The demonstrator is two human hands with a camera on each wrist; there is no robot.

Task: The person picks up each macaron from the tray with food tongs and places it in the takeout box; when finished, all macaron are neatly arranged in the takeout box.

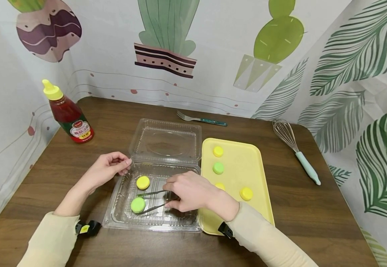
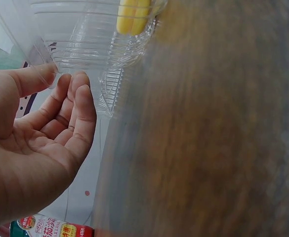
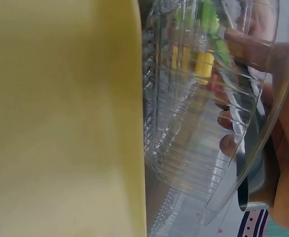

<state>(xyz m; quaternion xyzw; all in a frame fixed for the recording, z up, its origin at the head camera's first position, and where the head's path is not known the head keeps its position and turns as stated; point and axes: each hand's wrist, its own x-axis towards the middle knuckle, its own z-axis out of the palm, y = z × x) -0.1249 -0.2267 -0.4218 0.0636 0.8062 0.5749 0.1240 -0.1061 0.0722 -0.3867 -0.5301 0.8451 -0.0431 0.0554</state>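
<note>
A clear plastic clamshell container (image 1: 153,225) lies with its lid (image 1: 166,142) folded back. At its left corner near the hinge, my left hand (image 1: 108,167) pinches the rim between thumb and fingers, as the left wrist view (image 2: 50,118) also shows. My right hand (image 1: 191,191) grips metal tongs (image 1: 153,208) with green tips, reaching leftward over the container. The tong tips stand on either side of a green macaron (image 1: 138,204), low in the container's left part. Just behind it sits a yellow macaron (image 1: 143,182).
Right of the container is a yellow tray (image 1: 237,163) with several yellow and green macarons, one partly hidden by my right wrist. A ketchup bottle (image 1: 71,116) stands at the back left. A fork (image 1: 201,119) lies at the back, a whisk (image 1: 297,152) at the right.
</note>
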